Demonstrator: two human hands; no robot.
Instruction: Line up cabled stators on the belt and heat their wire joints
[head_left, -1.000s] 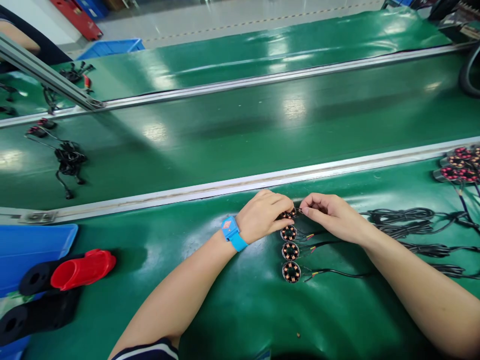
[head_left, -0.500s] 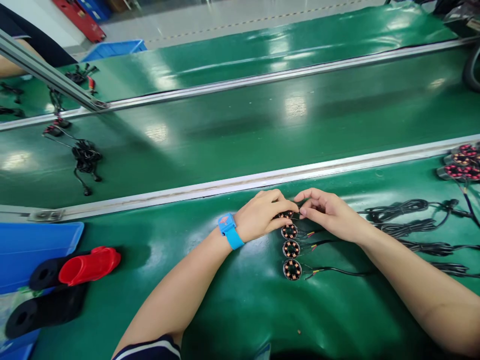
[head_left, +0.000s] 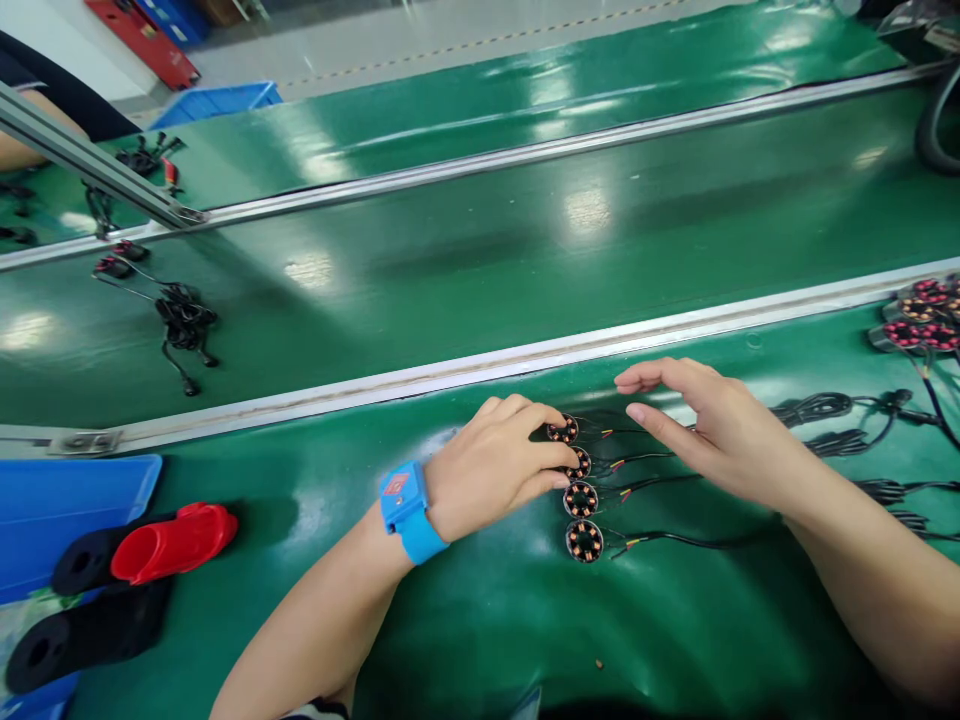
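Observation:
Several round motor stators with copper windings stand in a column on the green mat, including the lowest stator point(head_left: 584, 540) and the one above it point(head_left: 580, 499). My left hand point(head_left: 499, 465), wearing a blue wrist strap point(head_left: 409, 510), has its thumb and a finger at the left side of the second stator point(head_left: 579, 463). Another finger touches the top stator point(head_left: 562, 429). My right hand point(head_left: 709, 425) hovers over the cables to the right, thumb and fingers apart, holding nothing. Thin coloured wire ends point(head_left: 626, 494) lead from the stators to black cables point(head_left: 690, 543).
Coiled black cables point(head_left: 814, 408) and more stators with red windings point(head_left: 911, 335) lie on the right. At left are a blue bin point(head_left: 75, 500), a red plastic part point(head_left: 176, 543) and black parts point(head_left: 90, 635). A metal rail point(head_left: 480, 366) runs behind. Another person's arm shows at upper left.
My right hand has drawn back to the right from the top stator, its fingers parting. My left hand has shifted down and slightly left, its fingers now at the second stator.

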